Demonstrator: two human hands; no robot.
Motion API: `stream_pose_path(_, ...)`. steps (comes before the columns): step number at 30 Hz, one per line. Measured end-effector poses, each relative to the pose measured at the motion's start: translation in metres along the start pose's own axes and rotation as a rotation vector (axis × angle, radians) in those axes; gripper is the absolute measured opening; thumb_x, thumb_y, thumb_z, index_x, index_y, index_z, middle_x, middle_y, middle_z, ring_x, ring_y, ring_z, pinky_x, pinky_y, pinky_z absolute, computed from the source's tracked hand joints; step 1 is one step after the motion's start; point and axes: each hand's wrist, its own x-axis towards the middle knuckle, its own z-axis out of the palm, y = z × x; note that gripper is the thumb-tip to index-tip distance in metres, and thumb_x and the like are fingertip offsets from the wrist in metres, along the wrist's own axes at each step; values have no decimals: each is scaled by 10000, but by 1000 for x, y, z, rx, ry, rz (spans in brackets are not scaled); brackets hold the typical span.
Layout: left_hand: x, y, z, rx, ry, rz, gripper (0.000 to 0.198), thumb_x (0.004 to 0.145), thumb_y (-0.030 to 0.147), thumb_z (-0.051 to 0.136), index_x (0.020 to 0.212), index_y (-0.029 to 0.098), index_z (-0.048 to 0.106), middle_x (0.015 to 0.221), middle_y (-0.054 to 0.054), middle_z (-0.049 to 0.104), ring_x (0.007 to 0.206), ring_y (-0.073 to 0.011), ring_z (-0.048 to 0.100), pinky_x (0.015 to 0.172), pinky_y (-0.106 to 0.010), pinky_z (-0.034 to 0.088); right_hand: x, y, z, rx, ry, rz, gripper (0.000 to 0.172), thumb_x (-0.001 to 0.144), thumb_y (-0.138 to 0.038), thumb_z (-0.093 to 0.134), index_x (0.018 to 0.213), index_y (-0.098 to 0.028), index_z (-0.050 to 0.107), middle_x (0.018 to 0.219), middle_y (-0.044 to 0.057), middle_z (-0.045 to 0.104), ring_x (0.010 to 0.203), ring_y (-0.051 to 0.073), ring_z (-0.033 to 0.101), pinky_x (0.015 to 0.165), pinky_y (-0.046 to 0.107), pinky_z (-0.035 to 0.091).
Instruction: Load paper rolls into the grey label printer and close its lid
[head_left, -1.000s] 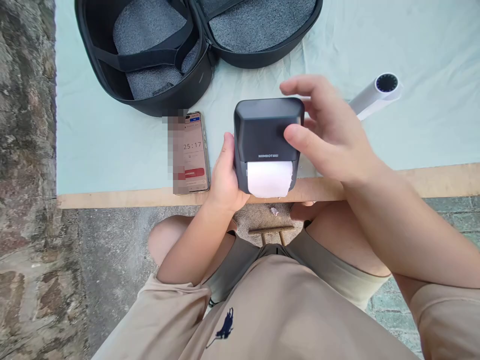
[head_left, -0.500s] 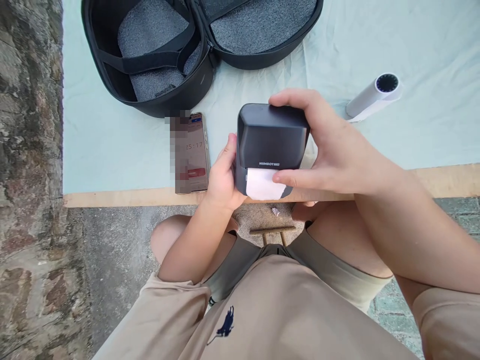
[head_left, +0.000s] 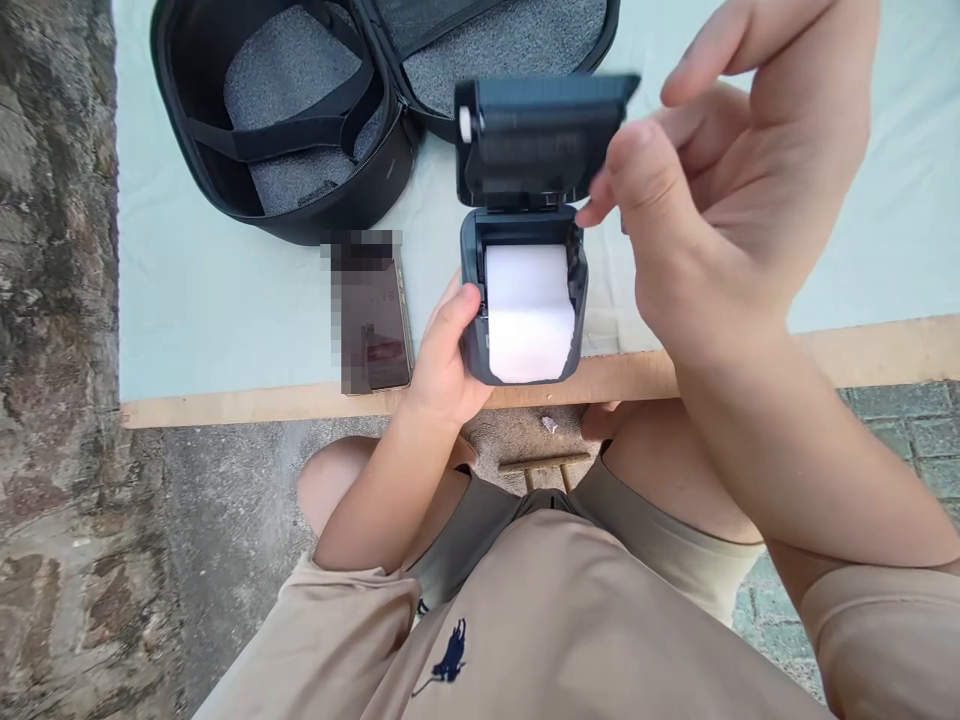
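Note:
A black label printer is gripped along its left side by my left hand, its thumb lying on the near left edge. The printer's lid stands raised and tilted back, slightly blurred. Inside the body sits a roll of white label paper, its torn end hanging over the front edge. My right hand is at the right of the lid with fingers apart and holds nothing. One lower fingertip is close to the hinge corner; whether it touches cannot be made out.
An open black case with grey foam lies at the far side of the cloth-covered table. A phone lies left of my left hand. The table's wooden edge runs in front of my knees. A paper scrap shows below.
The printer's lid has swung from closed to raised, uncovering the paper roll. My right hand has let go of the printer and moved up and right, and now hides the white cylinder.

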Motion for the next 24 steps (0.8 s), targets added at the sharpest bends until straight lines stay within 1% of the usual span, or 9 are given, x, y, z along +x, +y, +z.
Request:
stream_pose_path(2,1,0,1,-8,0,0,265,907,450,536,987,248,689,1149,-17,751,1419,-252,524,1093,-379,540,2,2,0,-117,-93,-60,117,931,-319,564,867,-228,529,945,3,559,671,98,529,613,287,449)
stream_pose_path(4,1,0,3,-5,8,8,265,899,459,546,962,243,686,1161,-24,748,1438,-253,500,1097,-370,534,4,5,1,-279,-264,-130,78,877,-245,581,809,-234,545,809,-6,604,612,120,491,594,313,407)
stream_pose_path(7,1,1,6,19,33,-4,270,888,465,574,994,241,681,1162,-30,745,1441,-257,494,1081,-370,543,6,9,3,-493,-477,-135,90,829,-239,594,910,-273,612,888,-1,688,638,162,524,558,334,352)
stream_pose_path(10,0,1,6,22,-24,-24,271,890,453,595,1035,238,672,1181,-32,734,1399,-270,540,1042,-378,568,7,9,5,-663,-574,-64,266,823,-336,628,1088,-310,637,927,18,710,672,208,557,531,338,315)
stream_pose_path(13,-1,2,5,27,-101,-21,219,894,390,612,1044,240,668,1154,-27,737,1336,-274,599,980,-372,597,7,8,3,-777,-657,-8,263,839,-388,606,1089,-322,655,853,26,701,648,230,550,524,333,269)
stream_pose_path(16,-3,1,3,7,-110,-18,220,901,390,589,1037,239,674,1097,-25,745,1309,-267,619,953,-361,604,5,4,-4,-618,-639,-50,255,801,-326,645,1056,-321,655,816,7,683,605,182,507,549,332,301)
stream_pose_path(18,-3,-1,2,1,-42,-30,260,899,444,568,988,232,690,976,-30,750,1288,-270,631,924,-354,611,4,-2,-12,-389,-604,-52,301,761,-280,686,1057,-314,648,787,-6,660,575,143,479,552,326,321)
stream_pose_path(21,-3,-3,1,31,114,-21,354,894,541,542,931,232,711,880,-32,741,1274,-276,634,903,-357,613,4,-8,-22,8,-522,86,353,737,-275,734,1076,-295,637,874,-20,671,519,83,424,474,303,293)
stream_pose_path(24,-1,-2,2,34,166,48,365,910,547,510,991,255,714,1013,-13,756,1309,-263,609,983,-378,586,10,-2,-24,261,-369,231,269,799,-388,625,1044,-277,614,840,-12,616,490,74,406,397,279,264)
